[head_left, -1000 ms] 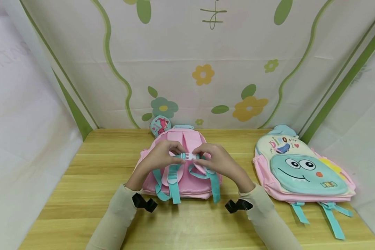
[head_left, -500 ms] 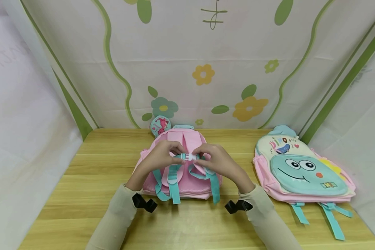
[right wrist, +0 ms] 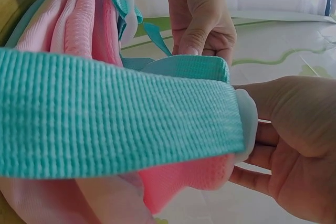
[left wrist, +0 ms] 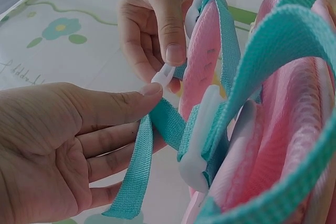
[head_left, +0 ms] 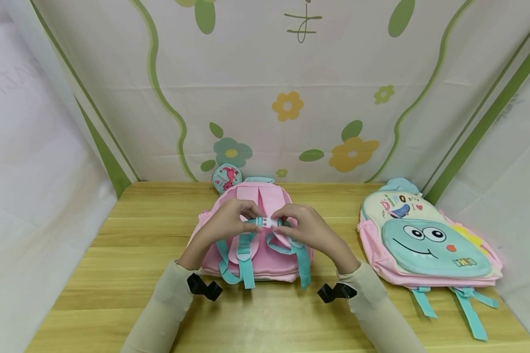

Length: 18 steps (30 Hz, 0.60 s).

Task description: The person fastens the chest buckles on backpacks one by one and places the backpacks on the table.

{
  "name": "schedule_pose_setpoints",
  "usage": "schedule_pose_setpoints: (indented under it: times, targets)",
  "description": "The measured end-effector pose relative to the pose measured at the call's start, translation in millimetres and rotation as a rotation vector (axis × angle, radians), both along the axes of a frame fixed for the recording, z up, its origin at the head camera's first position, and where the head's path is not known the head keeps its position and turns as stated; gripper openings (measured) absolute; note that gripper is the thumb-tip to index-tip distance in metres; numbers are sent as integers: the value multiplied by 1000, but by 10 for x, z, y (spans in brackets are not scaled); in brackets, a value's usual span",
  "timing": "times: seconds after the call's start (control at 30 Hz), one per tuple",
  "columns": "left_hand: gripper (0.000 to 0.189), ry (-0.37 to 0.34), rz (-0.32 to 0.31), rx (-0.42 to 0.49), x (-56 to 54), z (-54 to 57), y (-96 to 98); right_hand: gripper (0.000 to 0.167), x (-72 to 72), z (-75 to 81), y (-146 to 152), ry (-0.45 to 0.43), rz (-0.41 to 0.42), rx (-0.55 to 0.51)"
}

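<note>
No visible movement since earlier; my left grip (head_left: pixel 225 219) and right grip (head_left: pixel 308 228) pinch buckle (head_left: pixel 268 222), pink backpack (head_left: pixel 269 262) at tabletop (head_left: pixel 145 245) far edge.

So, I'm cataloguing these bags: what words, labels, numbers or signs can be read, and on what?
"DINO": upper front of the backpack at right
"I" and a heart: same backpack, below "DINO"
Too small or blurred: word after "DINO", pocket badge, any print on round charm
Unreadable: script on the backdrop, left drape, right drape

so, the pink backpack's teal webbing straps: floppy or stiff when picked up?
Likely floppy: the teal webbing straps hang and loop. Probably slightly springy, since their bends look rounded. Tugging one may drag the pink backpack they're attached to.
</note>
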<state>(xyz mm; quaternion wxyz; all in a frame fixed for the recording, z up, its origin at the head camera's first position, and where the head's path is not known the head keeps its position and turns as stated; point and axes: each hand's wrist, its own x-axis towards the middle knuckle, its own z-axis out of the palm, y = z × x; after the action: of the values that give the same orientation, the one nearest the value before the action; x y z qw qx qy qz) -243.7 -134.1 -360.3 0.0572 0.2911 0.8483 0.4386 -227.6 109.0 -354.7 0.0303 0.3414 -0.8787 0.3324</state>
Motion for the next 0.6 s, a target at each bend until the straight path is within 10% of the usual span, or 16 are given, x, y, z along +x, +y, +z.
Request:
schedule_pose_setpoints:
  times: [0.6]
  targets:
    - [17, 8, -11, 0, 1, -12, 2, 22, 2, -20, -2, -9, 9, -12]
